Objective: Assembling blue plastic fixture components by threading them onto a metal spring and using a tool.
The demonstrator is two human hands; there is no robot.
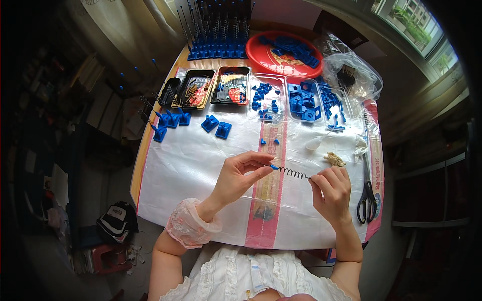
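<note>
My left hand [240, 175] pinches a small blue plastic tip [274, 167] at the left end of a dark coiled metal spring [292, 172]. My right hand [331, 192] pinches the spring's right end between thumb and fingers. The spring hangs stretched between both hands, a little above the white plastic sheet [191, 165] that covers the table. Two small blue pieces [269, 141] lie on the sheet just beyond my left hand.
Clear trays of blue parts [301, 100], two black trays [211, 88], a red tray [273, 60], a rack of blue posts with rods [218, 30], loose blue brackets [217, 125] and a plastic bag [351, 75] lie at the back. Black scissors [367, 193] lie at the right.
</note>
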